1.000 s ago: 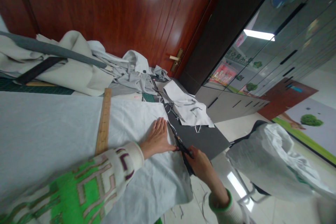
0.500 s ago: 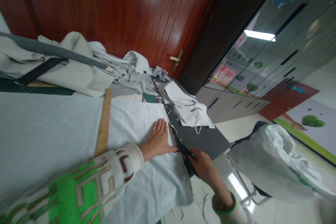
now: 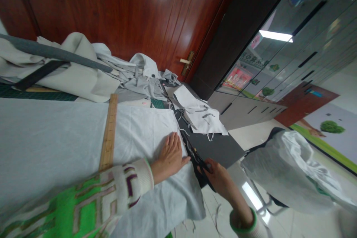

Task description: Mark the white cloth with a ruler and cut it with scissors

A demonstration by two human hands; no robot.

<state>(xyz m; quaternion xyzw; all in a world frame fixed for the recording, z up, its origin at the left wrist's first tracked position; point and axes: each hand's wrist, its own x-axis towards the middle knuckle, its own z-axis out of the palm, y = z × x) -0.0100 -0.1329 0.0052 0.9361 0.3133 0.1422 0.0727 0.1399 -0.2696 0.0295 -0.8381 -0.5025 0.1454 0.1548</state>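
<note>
A large sheet of pale grey fabric [image 3: 136,130] covers the table and hangs over its front edge. My left hand [image 3: 171,155] lies flat on the fabric close to its right edge, fingers together and stretched out, thumb pointing right. Black scissors [image 3: 195,156] are in my right hand [image 3: 219,176], whose fingers wrap around the handles just beyond the fabric's right edge. The blades point up and left along that edge. A wooden ruler [image 3: 109,130] lies across the fabric, left of my left hand.
Rolled and crumpled fabric [image 3: 83,78] is piled at the back against the wooden door [image 3: 111,7]. White cloth pieces [image 3: 199,113] with thin scraps lie on the dark tabletop [image 3: 220,148]. At right, a large whitish bag [image 3: 284,171] rests on a chair. Thread-like scraps litter the floor.
My left hand has slid slightly down the fabric, toward me. My right hand has shifted a little right and down with the scissors, and their blades look more spread.
</note>
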